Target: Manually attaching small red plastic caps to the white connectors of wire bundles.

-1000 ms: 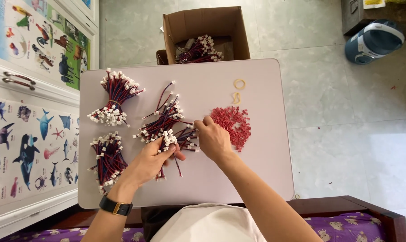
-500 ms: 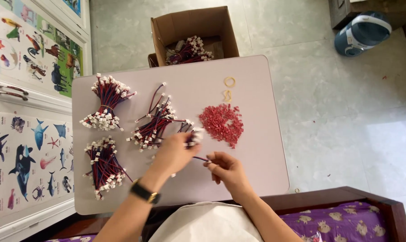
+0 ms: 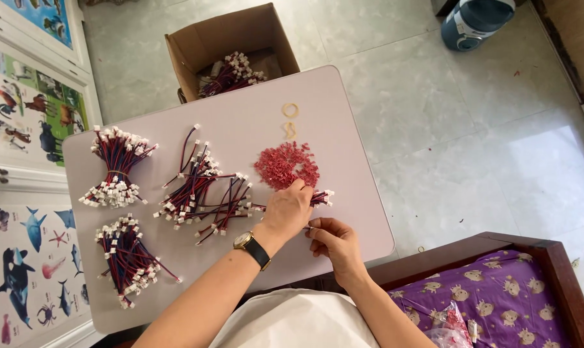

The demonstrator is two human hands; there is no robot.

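Beside the heap of red connector housings (image 3: 285, 165) on the pink tabletop (image 3: 343, 103), a wire lead (image 3: 321, 196) is pinched in the left hand (image 3: 287, 209), while the right hand (image 3: 334, 241) is closed just beneath, its grip's contents hidden.

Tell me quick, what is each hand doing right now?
Left hand: reaching into the red connector pile, fingers curled, grip hidden.
Right hand: pinched shut on a wire lead.

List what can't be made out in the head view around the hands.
- Left hand fingertips: covered by its own back; grip on the wire unclear.
- Right hand pinch: contents too small.
- Red pile: pieces too small to identify.
- Box interior: partly shadowed.
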